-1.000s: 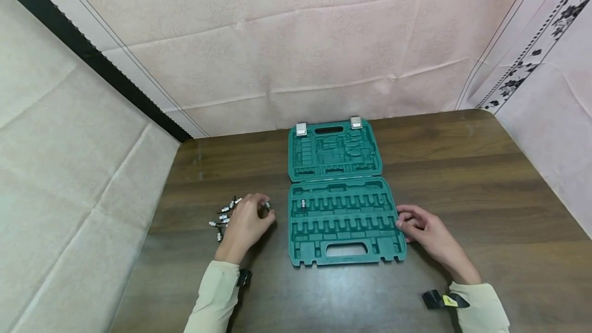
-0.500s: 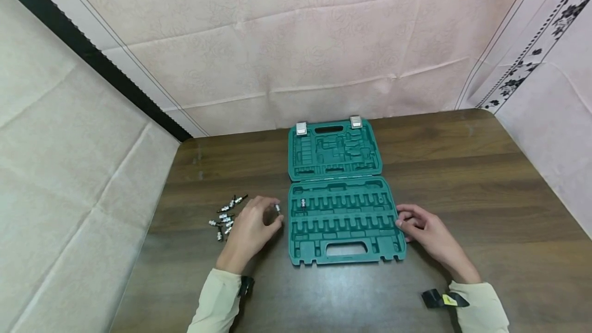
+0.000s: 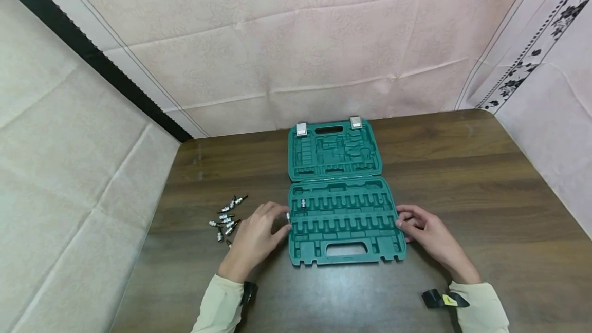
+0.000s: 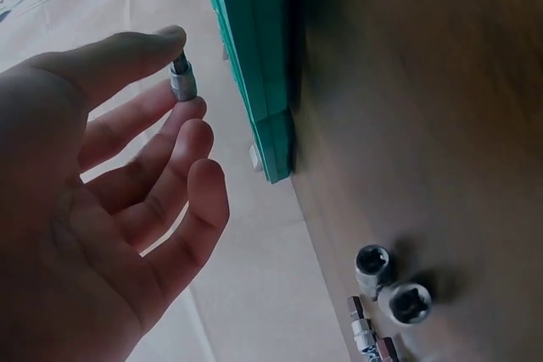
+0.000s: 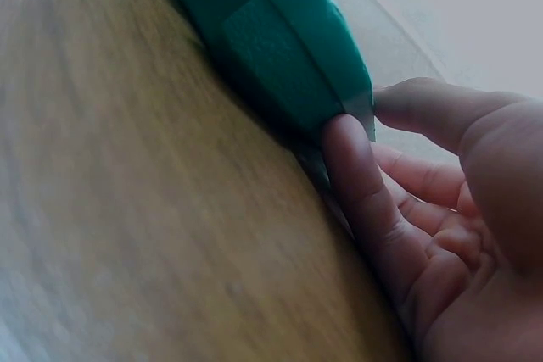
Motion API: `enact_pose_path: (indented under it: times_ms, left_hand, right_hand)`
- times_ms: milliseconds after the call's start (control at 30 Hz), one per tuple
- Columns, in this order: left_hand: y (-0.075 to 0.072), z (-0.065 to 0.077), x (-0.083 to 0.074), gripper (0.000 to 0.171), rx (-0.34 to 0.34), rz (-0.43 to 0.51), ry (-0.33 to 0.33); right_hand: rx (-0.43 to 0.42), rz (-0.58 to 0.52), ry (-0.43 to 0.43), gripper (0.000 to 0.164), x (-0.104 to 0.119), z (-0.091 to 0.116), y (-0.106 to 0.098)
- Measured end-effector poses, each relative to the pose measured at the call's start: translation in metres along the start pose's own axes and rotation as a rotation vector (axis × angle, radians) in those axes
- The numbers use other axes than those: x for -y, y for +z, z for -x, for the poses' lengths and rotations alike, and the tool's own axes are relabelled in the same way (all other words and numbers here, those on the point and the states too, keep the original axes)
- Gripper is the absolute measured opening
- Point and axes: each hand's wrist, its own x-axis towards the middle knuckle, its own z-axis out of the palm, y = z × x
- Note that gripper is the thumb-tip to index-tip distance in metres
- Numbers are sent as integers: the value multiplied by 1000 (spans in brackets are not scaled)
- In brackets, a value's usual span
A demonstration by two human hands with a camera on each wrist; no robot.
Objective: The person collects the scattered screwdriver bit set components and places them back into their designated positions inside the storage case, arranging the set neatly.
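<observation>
A green plastic socket-set case (image 3: 307,248) lies unfolded on the table, with one silver bit socket (image 3: 303,203) in a slot of its near half. Just off the case's left edge, my left hand (image 3: 256,238) pinches another bit socket (image 4: 182,82) between thumb and fingertips. Its silver body and dark bit show in the left wrist view. At the right edge, my right hand (image 3: 427,233) holds the case's side, thumb (image 5: 424,108) at the upper rim and a finger (image 5: 349,146) against the side wall.
Several loose bit sockets (image 3: 226,217) lie in a cluster on the wooden table (image 3: 194,281), left of the left hand. The open lid (image 3: 335,153) with two metal latches lies toward the back edge. Pale cloth (image 3: 296,45) hangs behind the table.
My left hand has carried the pinched bit socket rightward from the loose cluster to the case's left edge, uncovering more of the cluster. The right hand and the case have stayed put.
</observation>
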Motion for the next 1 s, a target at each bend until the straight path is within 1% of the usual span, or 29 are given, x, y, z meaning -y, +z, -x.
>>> enact_pose_path:
  times_ms: [167, 400, 533, 733, 1000]
  left_hand:
    - [3, 1, -2, 37, 27, 22, -4]
    - [8, 2, -3, 36, 47, 52, 11]
    - [9, 1, -5, 36, 57, 69, 18]
    - [11, 1, -8, 35, 90, 93, 29]
    - [14, 0, -12, 35, 128, 94, 45]
  right_hand:
    - [3, -12, -17, 42, -1, 0, 1]
    - [1, -20, -25, 42, -1, 0, 1]
    - [1, -9, -24, 42, -1, 0, 2]
    - [-3, 12, -8, 41, -1, 0, 1]
    - [-2, 5, -16, 40, -2, 0, 2]
